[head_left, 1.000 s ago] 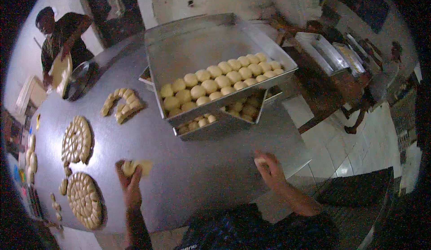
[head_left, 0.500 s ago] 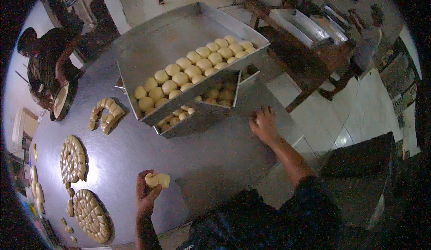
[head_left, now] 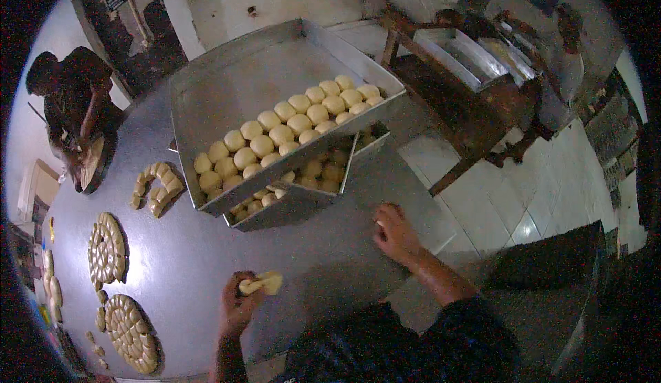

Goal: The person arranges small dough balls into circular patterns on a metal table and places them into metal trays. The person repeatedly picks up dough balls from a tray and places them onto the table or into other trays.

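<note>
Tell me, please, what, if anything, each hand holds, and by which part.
The left hand holds a piece of dough by its left end; the other end sticks out. The right hand is curled; whether it holds anything cannot be told.

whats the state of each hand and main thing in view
Left hand, closed around dough
Soft pale dough piece, held, end protruding from the grip
Right hand, curled; contents unclear
Silver rectangular metal tray, topmost, partly filled
Smooth pale dough balls, in rows
Two flat pale dough coils, divided into segments
Pale dough arch, segmented
Grey shiny table, partly covered
</note>
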A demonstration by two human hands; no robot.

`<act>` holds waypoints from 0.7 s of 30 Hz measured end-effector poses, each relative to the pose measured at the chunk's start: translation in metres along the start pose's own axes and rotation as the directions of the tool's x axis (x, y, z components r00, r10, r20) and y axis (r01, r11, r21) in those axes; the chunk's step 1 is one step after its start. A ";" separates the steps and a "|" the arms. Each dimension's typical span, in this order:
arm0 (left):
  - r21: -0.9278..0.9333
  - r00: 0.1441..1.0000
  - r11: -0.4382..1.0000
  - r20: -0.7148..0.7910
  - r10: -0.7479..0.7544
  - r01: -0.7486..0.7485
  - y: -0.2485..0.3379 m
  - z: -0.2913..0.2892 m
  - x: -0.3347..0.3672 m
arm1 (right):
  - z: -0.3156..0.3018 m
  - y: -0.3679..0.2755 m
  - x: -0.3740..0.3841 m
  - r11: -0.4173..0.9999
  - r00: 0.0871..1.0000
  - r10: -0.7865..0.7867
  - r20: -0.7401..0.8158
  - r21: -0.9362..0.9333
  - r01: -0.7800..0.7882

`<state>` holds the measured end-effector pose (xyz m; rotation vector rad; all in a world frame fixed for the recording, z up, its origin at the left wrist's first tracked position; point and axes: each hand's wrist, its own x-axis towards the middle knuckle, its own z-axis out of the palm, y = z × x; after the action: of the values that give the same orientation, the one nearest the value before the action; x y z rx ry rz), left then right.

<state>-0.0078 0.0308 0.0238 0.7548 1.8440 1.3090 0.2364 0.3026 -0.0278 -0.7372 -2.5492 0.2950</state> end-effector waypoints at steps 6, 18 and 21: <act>0.006 0.961 0.992 -0.248 0.120 -0.122 -0.001 -0.018 -0.017 | -0.113 0.036 0.101 0.790 0.979 0.193 0.070 0.581 -0.197; -0.151 0.915 0.951 -0.347 0.205 -0.271 0.035 0.014 -0.010 | -0.136 -0.009 0.231 0.855 0.852 0.138 -0.504 0.495 0.155; -0.193 0.925 0.932 -0.295 0.242 -0.305 0.020 0.018 -0.011 | -0.099 -0.111 0.141 0.684 0.998 -0.028 -0.053 0.727 0.058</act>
<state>0.0140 0.0368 0.0415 0.7579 1.7844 1.8556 0.1304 0.2946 0.1474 -0.3483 -2.1102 1.1869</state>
